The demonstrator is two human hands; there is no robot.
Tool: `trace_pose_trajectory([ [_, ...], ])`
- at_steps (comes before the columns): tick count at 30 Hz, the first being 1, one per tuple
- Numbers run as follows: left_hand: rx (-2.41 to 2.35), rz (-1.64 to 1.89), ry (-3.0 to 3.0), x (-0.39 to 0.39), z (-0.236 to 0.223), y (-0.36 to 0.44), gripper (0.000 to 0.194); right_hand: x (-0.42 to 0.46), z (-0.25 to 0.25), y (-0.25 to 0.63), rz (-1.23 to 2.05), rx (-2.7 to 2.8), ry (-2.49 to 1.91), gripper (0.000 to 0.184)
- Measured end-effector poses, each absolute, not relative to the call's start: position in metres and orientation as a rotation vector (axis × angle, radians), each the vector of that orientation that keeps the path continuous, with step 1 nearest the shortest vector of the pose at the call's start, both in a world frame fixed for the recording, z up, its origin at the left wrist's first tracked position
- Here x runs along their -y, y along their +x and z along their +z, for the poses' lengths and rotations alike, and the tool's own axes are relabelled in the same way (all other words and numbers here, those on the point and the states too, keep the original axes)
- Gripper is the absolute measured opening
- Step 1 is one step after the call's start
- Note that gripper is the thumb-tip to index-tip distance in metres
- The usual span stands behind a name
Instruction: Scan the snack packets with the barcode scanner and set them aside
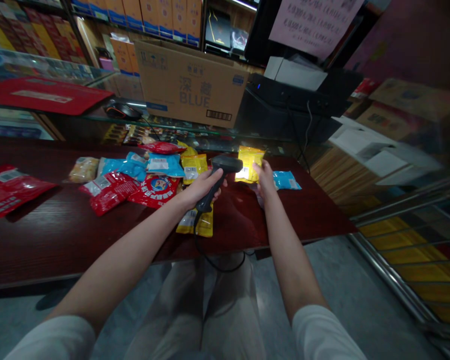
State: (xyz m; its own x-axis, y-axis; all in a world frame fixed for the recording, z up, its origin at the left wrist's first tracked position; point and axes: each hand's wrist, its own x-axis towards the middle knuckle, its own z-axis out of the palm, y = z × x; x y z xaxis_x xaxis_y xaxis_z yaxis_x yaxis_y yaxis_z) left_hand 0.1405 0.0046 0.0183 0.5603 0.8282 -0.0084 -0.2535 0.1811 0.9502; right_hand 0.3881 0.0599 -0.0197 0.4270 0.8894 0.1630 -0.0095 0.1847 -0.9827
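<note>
Steadying both hands over the table should serve best: the left hand wraps the grip of the scanner, and the right hand pinches the yellow packet by its right side, up off the wood. Squaring the scanner's nose to the packet, with the film drawn flat against glare and fingers clear of the barcode, would likely read cleanest.

Beyond the table stands a carton. Red packets crowd left of the scanner; a blue packet lies just right of the right hand. The cable droops past the near edge and could snag.
</note>
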Motion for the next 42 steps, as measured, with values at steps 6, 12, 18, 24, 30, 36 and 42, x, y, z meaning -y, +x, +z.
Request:
trace_pose_trajectory([
  [6,-0.654,0.857,1.158,-0.001,0.027,0.14,0.055,-0.054,-0.018,0.392,0.674,1.047,-1.27,0.037],
  [12,-0.685,0.973,1.088,-0.014,0.034,0.129,0.056,-0.048,-0.005,0.42,0.156,1.099,-1.514,0.041],
  [18,-0.772,1.115,0.996,-0.018,0.054,0.113,0.053,-0.021,0.008,0.442,-0.144,0.883,-2.037,0.054],
  [24,-0.794,1.21,0.949,-0.024,0.055,0.107,0.051,-0.02,0.005,0.434,-0.33,0.975,-2.123,0.054],
  [30,-0.818,1.173,0.974,-0.022,0.048,0.113,0.048,-0.053,-0.022,0.38,0.037,1.493,-1.702,0.047],
  [36,-0.86,1.144,0.978,-0.024,0.041,0.118,0.05,-0.066,-0.034,0.333,0.131,1.852,-1.708,0.069],
  [42,-0.825,1.192,0.959,-0.021,0.047,0.116,0.05,-0.063,-0.037,0.343,0.114,1.772,-1.749,0.04],
])
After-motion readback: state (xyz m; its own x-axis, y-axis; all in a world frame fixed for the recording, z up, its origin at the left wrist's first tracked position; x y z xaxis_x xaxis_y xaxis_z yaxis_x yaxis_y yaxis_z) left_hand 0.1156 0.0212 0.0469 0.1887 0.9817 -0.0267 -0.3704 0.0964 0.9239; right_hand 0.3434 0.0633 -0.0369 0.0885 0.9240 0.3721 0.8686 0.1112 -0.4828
